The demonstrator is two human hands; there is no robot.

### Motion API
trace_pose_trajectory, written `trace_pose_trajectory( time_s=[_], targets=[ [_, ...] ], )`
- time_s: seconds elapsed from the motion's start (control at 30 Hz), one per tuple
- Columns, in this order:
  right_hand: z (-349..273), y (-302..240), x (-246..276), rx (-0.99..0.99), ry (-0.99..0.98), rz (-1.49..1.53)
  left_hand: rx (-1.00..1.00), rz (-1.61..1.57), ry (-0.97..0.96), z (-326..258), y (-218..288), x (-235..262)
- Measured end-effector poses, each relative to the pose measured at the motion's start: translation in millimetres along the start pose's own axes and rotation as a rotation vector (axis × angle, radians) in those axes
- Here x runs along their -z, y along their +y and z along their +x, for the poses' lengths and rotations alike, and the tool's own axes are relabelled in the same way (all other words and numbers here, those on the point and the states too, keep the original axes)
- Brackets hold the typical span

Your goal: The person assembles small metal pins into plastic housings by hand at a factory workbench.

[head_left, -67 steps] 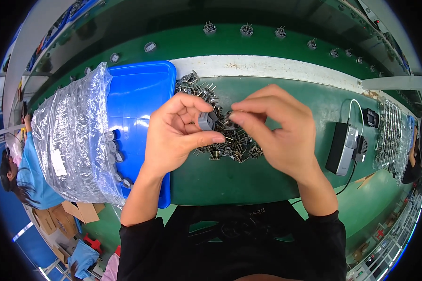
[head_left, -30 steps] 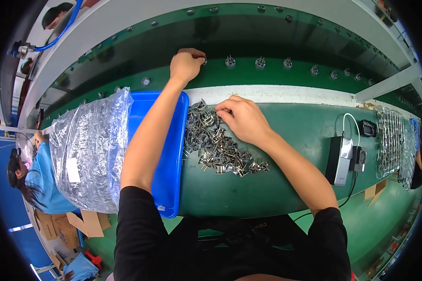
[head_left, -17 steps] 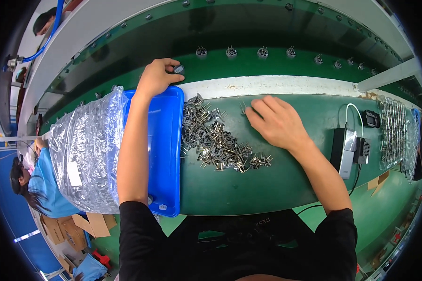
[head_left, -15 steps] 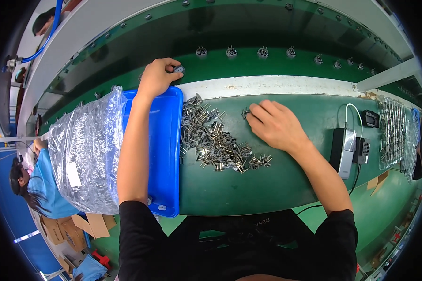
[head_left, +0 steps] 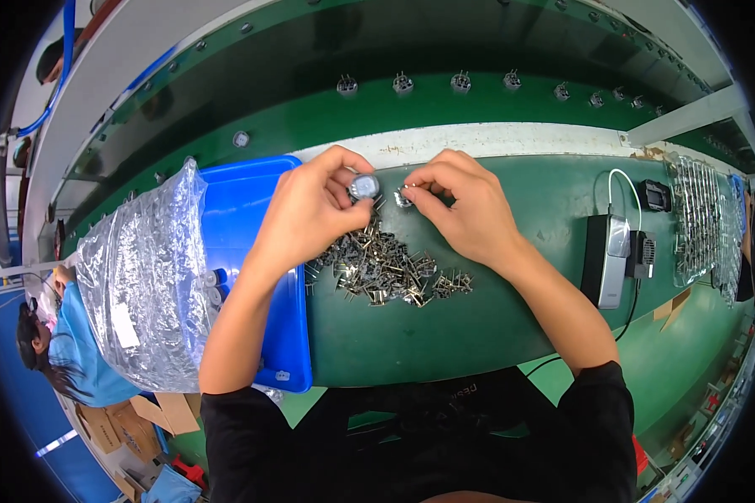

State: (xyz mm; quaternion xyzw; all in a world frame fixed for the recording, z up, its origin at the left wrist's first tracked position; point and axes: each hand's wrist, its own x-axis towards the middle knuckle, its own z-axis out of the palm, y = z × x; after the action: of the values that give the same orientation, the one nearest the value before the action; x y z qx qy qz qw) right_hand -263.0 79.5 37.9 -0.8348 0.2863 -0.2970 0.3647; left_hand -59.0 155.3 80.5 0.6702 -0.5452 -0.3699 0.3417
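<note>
My left hand (head_left: 306, 210) is closed around a round grey plastic housing (head_left: 364, 186), its pale face showing between thumb and fingers. Just to the right, my right hand (head_left: 470, 205) pinches a small metal-pinned plug insert (head_left: 403, 199) between thumb and fingertips. The two parts are held a short gap apart, over the far end of a loose pile of similar pinned inserts (head_left: 386, 270) on the green table (head_left: 411, 344). Left of the pile stands a blue tray (head_left: 304, 344), partly hidden by my left forearm, with a few grey housings inside.
A clear plastic bag (head_left: 138, 277) overlaps the tray. Beyond a white ledge (head_left: 554, 140), a green conveyor (head_left: 470, 113) carries spaced pinned units (head_left: 403, 81) and a lone grey housing (head_left: 241, 139). At right are a cabled black-and-silver device (head_left: 608, 260) and bagged parts (head_left: 696, 222). Another person (head_left: 84, 335) sits far left.
My left hand has come back from the conveyor with the grey housing, moving right and nearer. My right hand has lifted an insert and moved left toward it.
</note>
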Motion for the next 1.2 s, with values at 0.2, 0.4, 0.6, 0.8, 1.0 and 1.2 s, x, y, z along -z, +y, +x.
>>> trace_pose_trajectory(
  time_s=[0.2, 0.4, 0.6, 0.8, 1.0, 1.2],
  targets=[
    [4, -30, 0, 0.228, 0.154, -0.114, -0.026, -0.089, -0.078, -13, 10, -13],
    [-4, -35, 0, 0.182, 0.158, -0.149, 0.006, -0.287, -0.088, -21, 3, -20],
    [-3, -42, -2, 0.009, 0.194, -0.101, 0.087, -0.467, -0.041, -20, 10, -23],
    [0, -39, -4, -0.027, 0.182, -0.058, 0.028, -0.393, 0.010, -20, 5, -25],
    [-3, -41, -4, -0.045, 0.174, 0.072, 0.003, -0.501, -0.002, -19, -2, -29],
    [-5, -36, -7, 0.164, 0.204, -0.209, 0.025, -0.482, -0.004, -23, 0, -28]
  ],
)
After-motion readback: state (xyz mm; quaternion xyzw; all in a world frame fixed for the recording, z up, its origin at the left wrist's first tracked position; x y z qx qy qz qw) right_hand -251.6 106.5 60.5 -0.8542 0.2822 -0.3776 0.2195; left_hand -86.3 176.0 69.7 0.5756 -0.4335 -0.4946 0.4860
